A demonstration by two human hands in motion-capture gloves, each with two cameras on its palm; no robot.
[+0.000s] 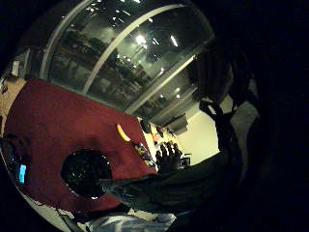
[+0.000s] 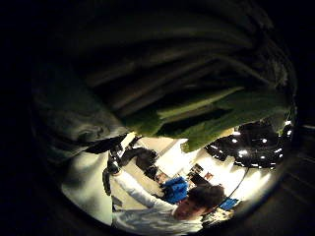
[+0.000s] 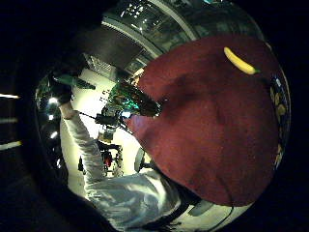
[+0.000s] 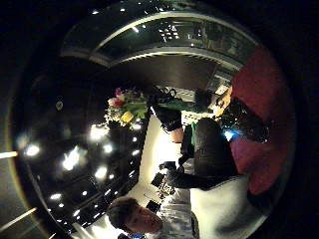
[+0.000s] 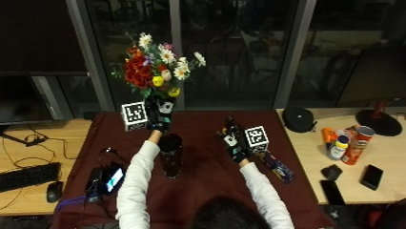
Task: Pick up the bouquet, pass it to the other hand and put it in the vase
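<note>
Dark windows back a counter (image 5: 203, 191) under a maroon cloth. Bouquet (image 5: 155, 69): held high over the counter's far edge, blooms up, stems clenched in the left hand (image 5: 158, 114). Vase (image 5: 170, 155): dark, upright, just nearer the person beneath that hand. Step in hand, as judged: lowering the stems; keep them vertical and centred over the mouth before descending. Right hand (image 5: 232, 141): released, fingers relaxed, holding nothing, hovering well apart from the vase.
</note>
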